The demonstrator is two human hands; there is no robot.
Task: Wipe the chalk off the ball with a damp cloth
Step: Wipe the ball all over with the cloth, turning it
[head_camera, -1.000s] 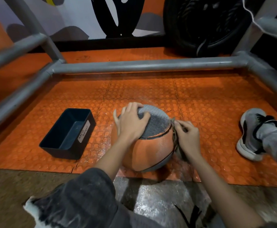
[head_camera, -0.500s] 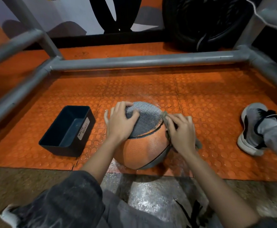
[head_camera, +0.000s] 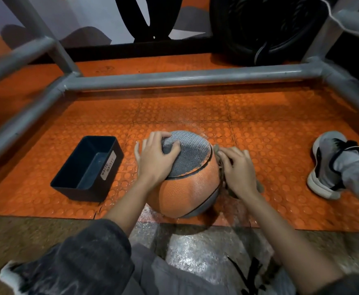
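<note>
The cloth [head_camera: 216, 148] is mostly hidden under the right hand [head_camera: 237, 169], whose curled fingers press it to the ball [head_camera: 187, 188] from the right. The left hand [head_camera: 155, 160], fingers spread, grips the ball's top on the floor [head_camera: 259, 116]; a black bin [head_camera: 87, 167] sits left.

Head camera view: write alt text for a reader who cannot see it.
A person's left hand grips the top of an orange and grey ball on studded flooring while the right hand holds a cloth against its side. A waste basket sits beside it.
</note>
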